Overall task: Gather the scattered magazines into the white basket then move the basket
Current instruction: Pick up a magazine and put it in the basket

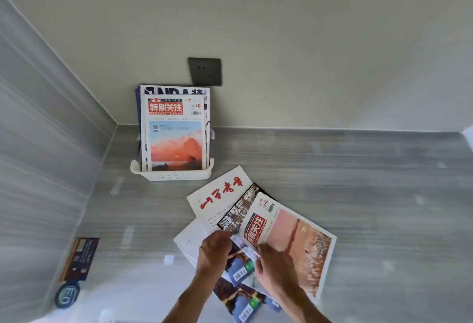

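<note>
While both hands work the fanned pile of magazines on the grey striped surface (358, 194), the left hand (213, 251) curls its fingers down over the near edge of the pile, gripping at the dark-covered magazine (239, 214) and the sheets under it. The right hand (275, 263) pinches the near corner of the pink-toned magazine with the red title block (294, 235), which lies topmost, just beyond that hand. Beyond the left hand's knuckles sits a white magazine with red brush lettering (220, 194), partly under the dark one. Between and below the two wrists, glossy covers with blue and orange scenery (240, 297) poke out toward the viewer (exactly how many copies is hard to tell).

Well beyond the left hand, up against the pale wall, stands the white basket (171, 174), already holding upright magazines; the front one, a red-titled issue with a sunset picture (175, 133), faces the camera. Above the basket, a dark wall socket (205, 71) sits on the wall. Far out to the left of the left forearm, a dark blue booklet (80, 258) lies by the side panel, with a round blue badge (67, 294) just nearer than it.
</note>
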A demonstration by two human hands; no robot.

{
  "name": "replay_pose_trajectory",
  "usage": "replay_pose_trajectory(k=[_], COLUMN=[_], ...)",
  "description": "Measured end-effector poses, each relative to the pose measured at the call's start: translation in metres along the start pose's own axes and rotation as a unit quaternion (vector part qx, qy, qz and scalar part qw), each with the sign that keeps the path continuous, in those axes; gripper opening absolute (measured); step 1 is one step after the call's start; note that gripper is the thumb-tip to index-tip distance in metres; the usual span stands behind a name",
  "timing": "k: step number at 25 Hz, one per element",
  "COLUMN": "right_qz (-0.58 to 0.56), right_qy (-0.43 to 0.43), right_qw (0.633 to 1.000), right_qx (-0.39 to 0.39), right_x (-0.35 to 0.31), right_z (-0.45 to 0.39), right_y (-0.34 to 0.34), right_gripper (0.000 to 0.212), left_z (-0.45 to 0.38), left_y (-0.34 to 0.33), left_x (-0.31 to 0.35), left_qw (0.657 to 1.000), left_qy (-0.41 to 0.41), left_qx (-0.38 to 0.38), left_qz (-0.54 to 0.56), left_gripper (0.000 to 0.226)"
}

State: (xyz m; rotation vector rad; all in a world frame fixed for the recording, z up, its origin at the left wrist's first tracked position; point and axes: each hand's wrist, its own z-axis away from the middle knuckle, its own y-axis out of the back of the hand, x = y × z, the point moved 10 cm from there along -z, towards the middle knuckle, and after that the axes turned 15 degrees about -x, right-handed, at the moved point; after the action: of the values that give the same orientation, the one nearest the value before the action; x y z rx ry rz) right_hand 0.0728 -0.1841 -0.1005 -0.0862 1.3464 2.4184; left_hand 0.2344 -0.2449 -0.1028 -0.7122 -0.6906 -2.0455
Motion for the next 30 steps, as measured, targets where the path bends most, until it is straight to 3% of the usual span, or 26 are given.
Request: replay_pose_trajectory(k=[2,4,5,6,8,9,10,13,15,18,22,26,30], right_qz=[-0.140,-0.307,-0.412,-0.522,-0.688,-0.731,-0.749,-0.740,-0.758,-0.779,-0.745,-0.684,-0.592], right_qy=[-0.005,-0.006,-0.005,0.004,0.034,0.051,0.057,-0.026,-0.045,-0.007,-0.015,-0.055,-0.083], right_qw=[0.989,0.945,0.901,0.840,0.712,0.670,0.652,0.661,0.646,0.622,0.648,0.697,0.761], right_qx=[0.053,0.116,0.138,0.148,0.136,0.117,0.106,0.120,0.078,0.081,0.158,0.208,0.253], right_x=[0.021,0.043,0.057,0.067,0.082,0.091,0.105,0.182,0.223,0.268,0.312,0.322,0.318], right_z=[0.008,0.012,0.013,0.013,0.012,0.014,0.018,0.033,0.038,0.045,0.056,0.056,0.055], right_y=[0.035,0.070,0.082,0.090,0.098,0.102,0.108,0.109,0.104,0.115,0.134,0.134,0.136], right_gripper=[0.015,0.020,0.023,0.022,0.014,0.009,0.010,0.044,0.061,0.035,0.005,0.015,0.013], left_z=[0.003,0.008,0.012,0.014,0.018,0.022,0.024,0.024,0.029,0.026,0.005,-0.021,-0.033], left_y=[-0.020,-0.066,-0.090,-0.106,-0.115,-0.119,-0.123,-0.145,-0.164,-0.181,-0.192,-0.185,-0.178], left_x=[0.018,0.047,0.062,0.077,0.120,0.141,0.158,0.193,0.218,0.246,0.259,0.247,0.228], left_qw=[0.998,0.978,0.965,0.961,0.955,0.949,0.947,0.933,0.919,0.918,0.928,0.949,0.958], left_qy=[-0.041,-0.098,-0.113,-0.131,-0.193,-0.229,-0.257,-0.310,-0.327,-0.344,-0.339,-0.278,-0.233], left_qx=[-0.032,-0.179,-0.227,-0.219,-0.112,-0.078,-0.071,-0.173,-0.220,-0.195,-0.151,-0.020,0.016], left_qz=[-0.032,-0.036,-0.069,-0.110,-0.198,-0.202,-0.181,-0.056,-0.017,0.001,-0.018,-0.148,-0.164], left_gripper=[0.022,0.052,0.069,0.078,0.064,0.051,0.044,0.032,0.024,0.018,0.022,0.014,0.010])
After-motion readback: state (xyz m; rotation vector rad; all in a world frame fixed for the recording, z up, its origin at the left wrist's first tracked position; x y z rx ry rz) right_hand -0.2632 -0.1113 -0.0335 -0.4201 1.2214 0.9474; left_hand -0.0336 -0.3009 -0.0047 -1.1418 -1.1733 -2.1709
